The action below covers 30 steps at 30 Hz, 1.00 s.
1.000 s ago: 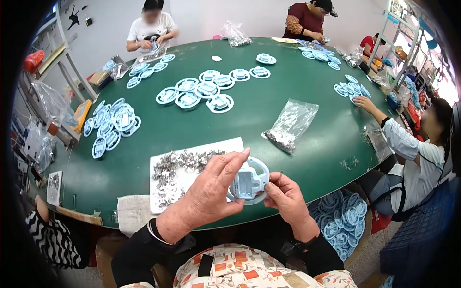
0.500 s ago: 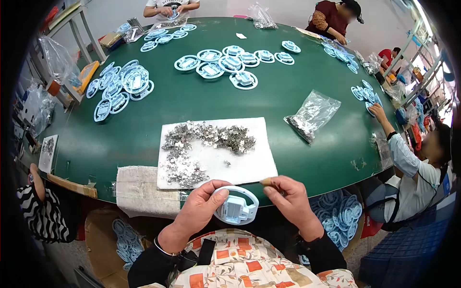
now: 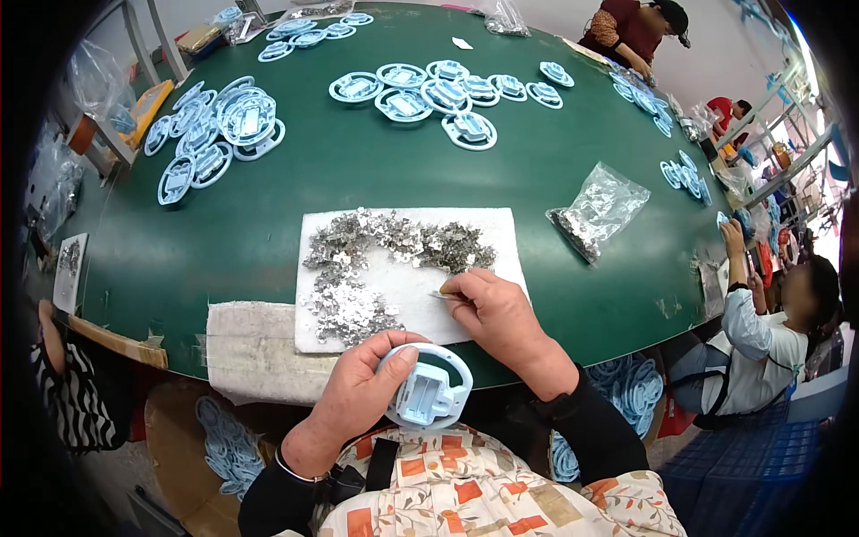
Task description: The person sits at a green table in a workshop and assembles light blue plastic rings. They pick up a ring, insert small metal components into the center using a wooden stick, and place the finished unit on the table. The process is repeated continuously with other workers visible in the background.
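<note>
A light blue plastic toy steering wheel [image 3: 433, 390] is in my left hand [image 3: 362, 387], thumb over its rim and fingers curled round its left side. Recessed slots show in its centre block. My right hand [image 3: 497, 319] is closed in a pinch over the white foam board [image 3: 407, 304]. A thin, pale tip pokes out from its fingers; the rest of what it holds is hidden. Small shiny metal clips [image 3: 349, 304] lie heaped along the board's left and far sides, just beyond my right fingertips.
More blue wheels [image 3: 246, 116] are piled at the left and far middle [image 3: 447, 94] of the green table [image 3: 295, 170]. A clear bag of metal pieces [image 3: 598, 213] lies right of the board. Boxes of blue parts [image 3: 228, 452] stand below the edge; co-workers sit around.
My right hand has moved forward and left, from beside the wheel to over the foam board. My left hand keeps its hold, the wheel slightly turned. The view has shifted.
</note>
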### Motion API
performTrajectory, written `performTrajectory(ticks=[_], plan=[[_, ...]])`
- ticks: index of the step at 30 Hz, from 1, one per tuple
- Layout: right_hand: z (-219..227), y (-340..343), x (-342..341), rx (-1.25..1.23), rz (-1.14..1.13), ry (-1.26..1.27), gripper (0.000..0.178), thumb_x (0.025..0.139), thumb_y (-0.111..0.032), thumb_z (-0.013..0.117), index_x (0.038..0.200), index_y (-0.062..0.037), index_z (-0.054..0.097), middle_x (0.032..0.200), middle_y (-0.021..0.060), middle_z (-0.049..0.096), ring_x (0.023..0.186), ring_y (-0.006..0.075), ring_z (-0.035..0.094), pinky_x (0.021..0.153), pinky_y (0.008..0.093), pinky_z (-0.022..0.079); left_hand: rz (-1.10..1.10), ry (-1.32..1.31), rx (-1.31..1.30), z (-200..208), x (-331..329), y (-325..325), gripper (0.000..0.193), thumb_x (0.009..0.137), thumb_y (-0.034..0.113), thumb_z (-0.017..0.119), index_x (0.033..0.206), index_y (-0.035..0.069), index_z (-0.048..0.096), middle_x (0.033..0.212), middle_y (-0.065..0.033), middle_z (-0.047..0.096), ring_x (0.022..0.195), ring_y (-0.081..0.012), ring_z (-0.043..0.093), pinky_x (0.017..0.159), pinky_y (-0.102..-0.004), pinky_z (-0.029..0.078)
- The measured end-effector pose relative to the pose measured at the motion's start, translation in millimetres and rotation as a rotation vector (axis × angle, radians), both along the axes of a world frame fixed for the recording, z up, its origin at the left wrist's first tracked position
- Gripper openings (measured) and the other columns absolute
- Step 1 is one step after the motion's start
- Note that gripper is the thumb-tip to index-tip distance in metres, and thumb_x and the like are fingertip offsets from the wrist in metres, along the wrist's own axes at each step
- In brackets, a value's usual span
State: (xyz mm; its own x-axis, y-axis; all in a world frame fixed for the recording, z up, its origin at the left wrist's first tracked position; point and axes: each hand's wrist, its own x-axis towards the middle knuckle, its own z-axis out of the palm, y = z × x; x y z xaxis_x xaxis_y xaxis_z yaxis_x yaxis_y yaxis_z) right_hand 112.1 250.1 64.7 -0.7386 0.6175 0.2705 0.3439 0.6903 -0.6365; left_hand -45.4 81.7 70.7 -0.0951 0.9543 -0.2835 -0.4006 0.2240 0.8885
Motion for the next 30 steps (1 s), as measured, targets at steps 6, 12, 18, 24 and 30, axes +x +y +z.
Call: performTrajectory(ticks=[6, 12, 18, 24, 30], plan=[[20, -8, 11, -0.394, -0.086, 0.153, 0.011, 0.089, -0.006, 0.070, 0.098, 0.0001, 0.068, 0.082, 0.0036, 0.065, 0.070, 0.0092, 0.057, 0.063, 0.0250, 0.046, 0.048, -0.081, -0.029, -1, -6, 11, 0.032, 0.104, 0.014, 0.047, 0.129, -0.003, 0.056, 0.112, -0.0073, 0.068, 0.098, -0.0090, 0.064, 0.088, -0.0248, 0.052], [40, -25, 34, -0.684, -0.005, 0.297, 0.007, 0.091, -0.004, 0.069, 0.095, 0.0013, 0.067, 0.082, -0.0023, 0.061, 0.070, 0.0034, 0.049, 0.061, 0.0212, 0.042, 0.079, -0.074, 0.011, 4, -2, 18, 0.032, 0.105, 0.014, 0.046, 0.130, -0.003, 0.056, 0.111, -0.0068, 0.068, 0.097, -0.0086, 0.064, 0.086, -0.0242, 0.053], [43, -35, 30, -0.348, 0.123, 0.219, 0.011, 0.086, -0.001, 0.072, 0.097, -0.0015, 0.069, 0.084, 0.0039, 0.062, 0.069, 0.0103, 0.057, 0.060, 0.0258, 0.046, 0.072, -0.086, -0.013, 8, 6, 24, 0.033, 0.105, 0.015, 0.047, 0.132, -0.003, 0.055, 0.109, -0.0067, 0.068, 0.092, -0.0076, 0.065, 0.081, -0.0225, 0.054], [35, -35, 32, -0.246, 0.117, 0.193, 0.012, 0.084, 0.000, 0.072, 0.096, -0.0017, 0.069, 0.081, 0.0062, 0.062, 0.068, 0.0144, 0.059, 0.061, 0.0264, 0.048, 0.045, -0.097, -0.018, 10, 9, 28, 0.031, 0.105, 0.015, 0.050, 0.130, -0.004, 0.055, 0.107, -0.0060, 0.068, 0.092, -0.0063, 0.064, 0.081, -0.0224, 0.054], [34, -35, 38, -0.250, 0.074, 0.158, 0.011, 0.086, -0.001, 0.072, 0.097, -0.0007, 0.069, 0.084, 0.0079, 0.065, 0.071, 0.0156, 0.063, 0.064, 0.0275, 0.050, 0.028, 0.145, -0.039, 10, 16, 37, 0.037, 0.097, 0.012, 0.063, 0.130, -0.005, 0.055, 0.109, -0.0076, 0.067, 0.095, -0.0097, 0.065, 0.084, -0.0241, 0.054]])
